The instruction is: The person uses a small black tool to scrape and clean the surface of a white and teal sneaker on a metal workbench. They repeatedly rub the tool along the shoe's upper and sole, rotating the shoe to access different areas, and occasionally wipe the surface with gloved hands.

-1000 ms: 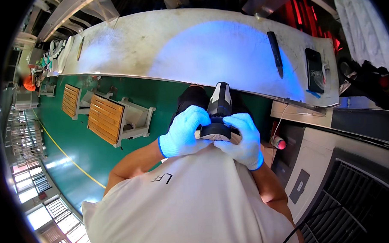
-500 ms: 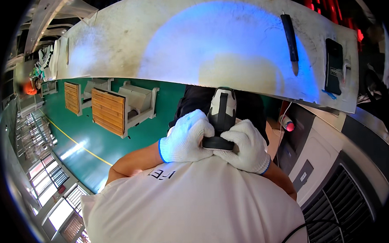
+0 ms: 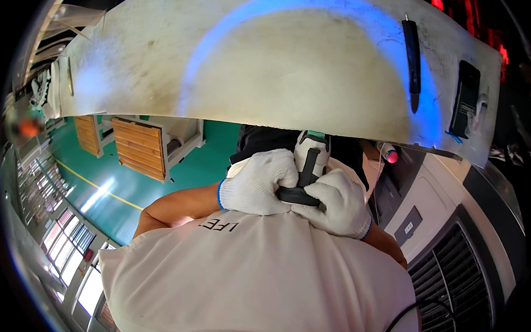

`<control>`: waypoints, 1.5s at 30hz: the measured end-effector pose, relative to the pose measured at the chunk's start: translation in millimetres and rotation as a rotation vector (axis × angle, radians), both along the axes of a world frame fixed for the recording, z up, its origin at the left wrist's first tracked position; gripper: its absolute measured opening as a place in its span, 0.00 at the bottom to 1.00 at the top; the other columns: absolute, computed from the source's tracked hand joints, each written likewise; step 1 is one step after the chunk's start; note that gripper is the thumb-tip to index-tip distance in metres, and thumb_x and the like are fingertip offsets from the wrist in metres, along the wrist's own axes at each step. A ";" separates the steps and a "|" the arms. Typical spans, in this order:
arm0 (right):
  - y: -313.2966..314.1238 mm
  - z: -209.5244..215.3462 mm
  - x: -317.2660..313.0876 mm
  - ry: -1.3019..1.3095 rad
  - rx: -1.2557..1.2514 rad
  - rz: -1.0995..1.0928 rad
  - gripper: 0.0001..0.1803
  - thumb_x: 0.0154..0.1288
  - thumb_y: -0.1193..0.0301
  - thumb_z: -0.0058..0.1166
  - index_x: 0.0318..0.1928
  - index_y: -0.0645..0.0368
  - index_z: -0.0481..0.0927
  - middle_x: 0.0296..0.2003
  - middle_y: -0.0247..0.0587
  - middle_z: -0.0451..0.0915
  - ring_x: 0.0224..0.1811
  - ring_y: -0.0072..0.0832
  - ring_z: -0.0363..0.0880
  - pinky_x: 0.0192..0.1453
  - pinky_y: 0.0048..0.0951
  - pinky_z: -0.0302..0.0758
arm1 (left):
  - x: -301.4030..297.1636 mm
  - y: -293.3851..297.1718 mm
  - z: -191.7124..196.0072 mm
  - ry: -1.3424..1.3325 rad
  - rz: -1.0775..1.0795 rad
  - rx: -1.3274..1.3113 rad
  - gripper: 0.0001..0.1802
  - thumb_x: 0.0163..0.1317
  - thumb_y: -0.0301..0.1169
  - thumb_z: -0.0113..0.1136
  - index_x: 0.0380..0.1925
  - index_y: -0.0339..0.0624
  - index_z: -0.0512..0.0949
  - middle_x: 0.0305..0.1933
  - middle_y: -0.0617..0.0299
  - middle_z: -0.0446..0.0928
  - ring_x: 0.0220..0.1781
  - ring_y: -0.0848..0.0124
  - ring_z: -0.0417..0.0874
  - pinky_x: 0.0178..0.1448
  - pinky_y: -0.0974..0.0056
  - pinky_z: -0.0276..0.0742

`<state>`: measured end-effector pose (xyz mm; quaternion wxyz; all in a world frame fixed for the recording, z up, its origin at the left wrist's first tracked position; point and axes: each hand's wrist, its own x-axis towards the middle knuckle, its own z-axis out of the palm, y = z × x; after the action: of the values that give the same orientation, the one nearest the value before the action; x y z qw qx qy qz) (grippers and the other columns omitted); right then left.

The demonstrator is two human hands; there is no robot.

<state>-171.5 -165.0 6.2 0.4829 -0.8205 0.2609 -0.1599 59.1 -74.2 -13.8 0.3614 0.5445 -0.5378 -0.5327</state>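
A white and black shoe (image 3: 308,156) is held in front of my chest, below the workbench's near edge, with its toe pointing away from me. A black strip runs along its middle, and a black padded part lies at its near end. My left hand (image 3: 259,182), in a white knit glove, grips that black part from the left with its fingers curled. On the other side my gloved right hand (image 3: 338,203) pinches the same end, thumb near the top. The fingertips beneath are hidden.
Across the front runs a pale workbench (image 3: 262,78) under a blue arc of light. A black-handled blade tool (image 3: 413,61), a dark phone (image 3: 465,97) and a small clear bottle (image 3: 481,108) lie at its right. Wooden-topped stands (image 3: 139,147) are at left, a vented machine (image 3: 456,276) at right.
The shoe tilts slightly more to the right, and its toe sits nearer the bench edge. Both hands keep their grip. My view has shifted a little, and the blue light has narrowed to an arc.
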 end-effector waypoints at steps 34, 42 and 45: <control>61.1 -73.3 -99.6 -0.469 0.722 -0.587 0.44 0.70 0.72 0.70 0.83 0.65 0.65 0.74 0.43 0.76 0.72 0.33 0.76 0.77 0.38 0.73 | -84.3 -5.9 -40.0 -0.274 -0.156 -0.352 0.58 0.49 0.28 0.85 0.83 0.44 0.68 0.76 0.46 0.81 0.69 0.42 0.85 0.67 0.45 0.87; 83.4 -31.1 -92.5 -0.545 0.927 -0.663 0.39 0.65 0.79 0.68 0.76 0.65 0.72 0.66 0.43 0.83 0.65 0.33 0.84 0.71 0.38 0.81 | -89.4 20.2 29.9 -0.345 -0.128 -0.746 0.52 0.54 0.25 0.85 0.80 0.40 0.71 0.71 0.40 0.81 0.66 0.41 0.86 0.64 0.43 0.87; 100.9 -35.7 -125.2 -0.392 0.868 -0.544 0.39 0.66 0.76 0.74 0.75 0.64 0.73 0.55 0.38 0.88 0.56 0.30 0.88 0.65 0.35 0.86 | -91.1 43.5 26.7 -0.346 -0.098 -0.997 0.40 0.61 0.23 0.80 0.74 0.32 0.74 0.70 0.35 0.80 0.64 0.39 0.88 0.60 0.44 0.89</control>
<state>-296.7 -64.1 -29.5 0.7579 -0.4037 0.4106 -0.3067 -32.0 -30.6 12.9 0.4571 0.3610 -0.8023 -0.1309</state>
